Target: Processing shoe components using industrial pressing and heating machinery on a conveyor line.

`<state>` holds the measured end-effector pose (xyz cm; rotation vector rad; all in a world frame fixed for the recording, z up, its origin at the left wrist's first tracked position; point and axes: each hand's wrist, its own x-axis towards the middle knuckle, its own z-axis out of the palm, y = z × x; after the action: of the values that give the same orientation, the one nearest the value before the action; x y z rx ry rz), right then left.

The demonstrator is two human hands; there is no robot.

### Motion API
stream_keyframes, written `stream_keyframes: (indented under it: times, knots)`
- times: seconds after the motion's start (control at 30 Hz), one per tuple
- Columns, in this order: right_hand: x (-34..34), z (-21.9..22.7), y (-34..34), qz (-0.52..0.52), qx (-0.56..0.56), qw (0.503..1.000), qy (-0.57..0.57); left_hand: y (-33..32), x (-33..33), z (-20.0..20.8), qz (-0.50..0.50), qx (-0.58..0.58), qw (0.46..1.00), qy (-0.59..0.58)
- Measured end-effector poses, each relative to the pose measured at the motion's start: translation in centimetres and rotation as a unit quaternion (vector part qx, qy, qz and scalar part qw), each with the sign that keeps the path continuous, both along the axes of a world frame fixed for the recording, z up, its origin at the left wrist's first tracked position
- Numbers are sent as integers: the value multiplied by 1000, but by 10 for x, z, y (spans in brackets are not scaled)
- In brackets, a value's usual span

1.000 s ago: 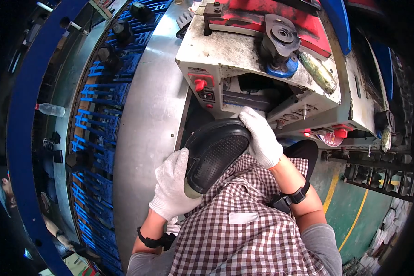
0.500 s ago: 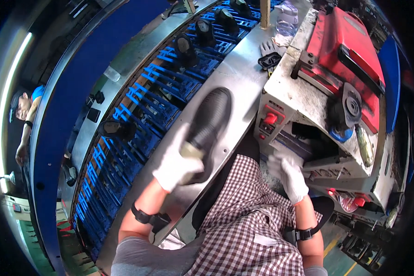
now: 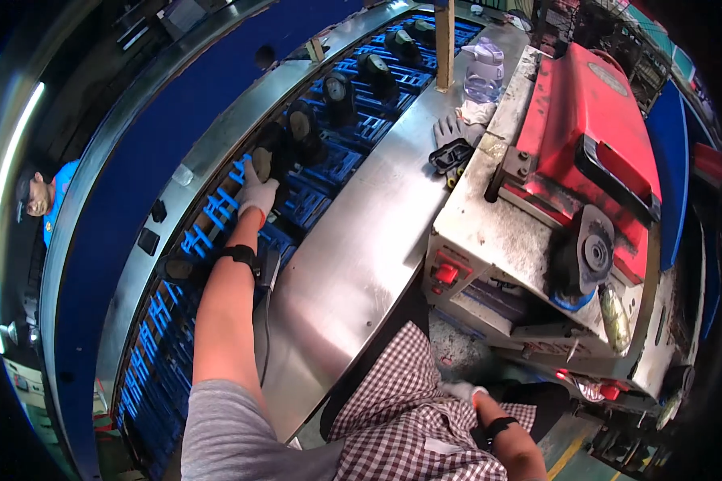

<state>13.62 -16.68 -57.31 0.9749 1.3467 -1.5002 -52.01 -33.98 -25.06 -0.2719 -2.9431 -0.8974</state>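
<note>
My left hand (image 3: 258,197), in a white glove, reaches out over the rack of blue bars. Its fingers are closed on the near side of a black shoe (image 3: 276,166) that stands among the bars, with a pale round part showing at its top. The glove hides some of this shoe. My right hand (image 3: 462,391), also gloved in white, lies low over the checked apron (image 3: 401,377) on my lap. Its fingers look loosely stretched and hold nothing visible.
More black shoes (image 3: 303,128) stand along the blue rack (image 3: 217,210). A metal ledge (image 3: 353,256) runs beside it. On the right stands a red and white machine (image 3: 594,136). Grey gloves (image 3: 455,132) and a clear bottle (image 3: 483,76) lie farther off. Another person (image 3: 56,196) is at far left.
The black shoe has gone from the metal ledge, and my left hand has moved forward and left to a shoe in the rack. My right hand has dropped from beside the machine to my lap.
</note>
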Motion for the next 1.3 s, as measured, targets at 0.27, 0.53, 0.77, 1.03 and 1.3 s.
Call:
stream_keyframes:
  times: [0.27, 0.53, 0.77, 1.03, 1.3]
  knots:
    - [41, -38, -7, -135, -207, 963, 104, 10, 1, -8, 43, -76, 996, -4]
    - [70, 6, 2, -166, -153, 973, 50, 23, 18, 22, 65, -135, 981, -120]
    - [67, 30, -25, -157, -63, 985, 17, -83, 23, 40, 153, -93, 972, 149]
    - [144, 9, 17, -277, 171, 940, 102, -218, 62, 38, 438, 381, 794, -180]
    - [56, 125, 48, -362, 153, 901, 181, -329, 44, -34, -94, -118, 949, 276]
